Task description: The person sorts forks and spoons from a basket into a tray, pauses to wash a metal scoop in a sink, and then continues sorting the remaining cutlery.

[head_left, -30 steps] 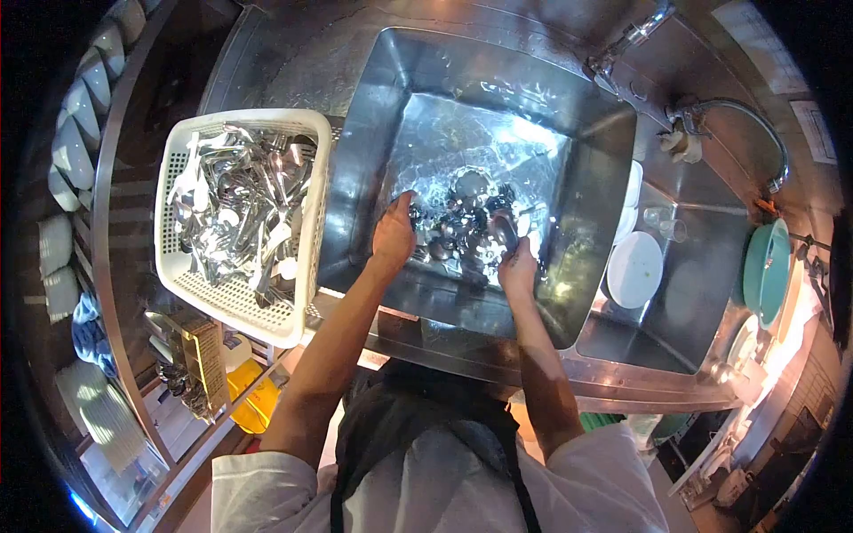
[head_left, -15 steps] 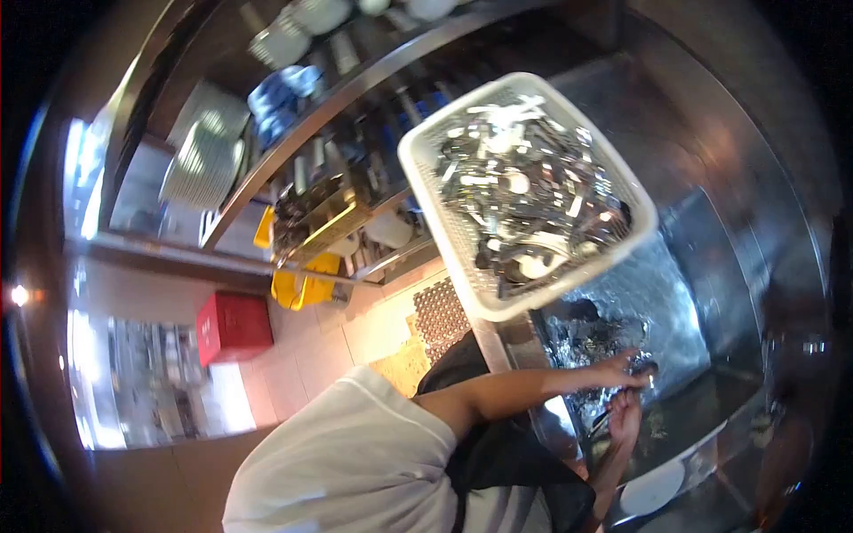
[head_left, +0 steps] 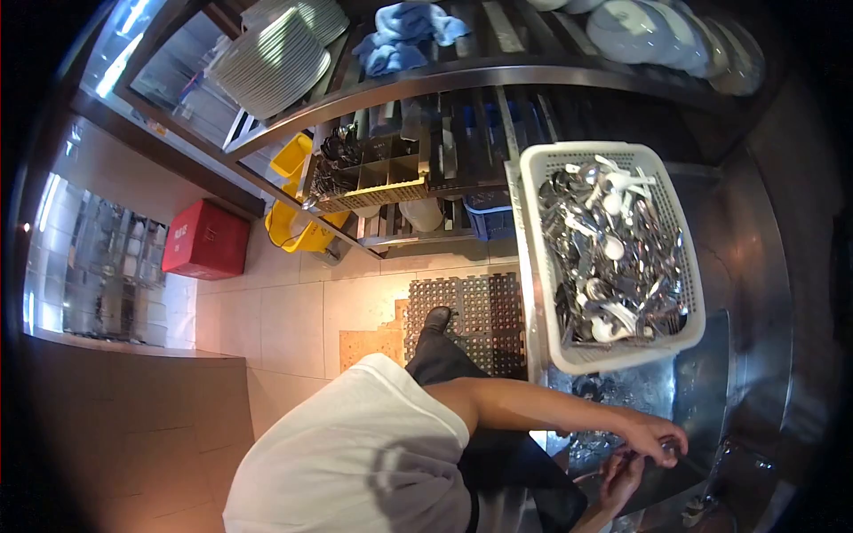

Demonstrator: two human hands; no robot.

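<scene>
My left hand (head_left: 656, 438) and my right hand (head_left: 622, 473) meet low in the steel sink (head_left: 702, 391), at the lower right of the view. My left hand lies on top with its fingers curled down; my right hand is just below it, fingers curled up. A small shiny piece of cutlery (head_left: 670, 452) sits between them; how the left hand grips it is unclear. More wet cutlery (head_left: 593, 388) lies in the sink beside my left forearm. A white plastic basket (head_left: 534, 266) heaped with spoons and forks stands on the sink's edge just beyond my hands.
A steel shelf rack runs along the top with stacked plates (head_left: 275, 58), blue cloths (head_left: 404, 35), bowls (head_left: 675, 35) and a yellow cutlery organiser (head_left: 373, 182). On the tiled floor are a yellow bin (head_left: 298, 226), a red box (head_left: 206, 240) and a black rubber mat (head_left: 471, 315).
The view has swung away from the sink toward the floor and shelves. My hands, apart in the sink a second ago, have come together over one piece of cutlery.
</scene>
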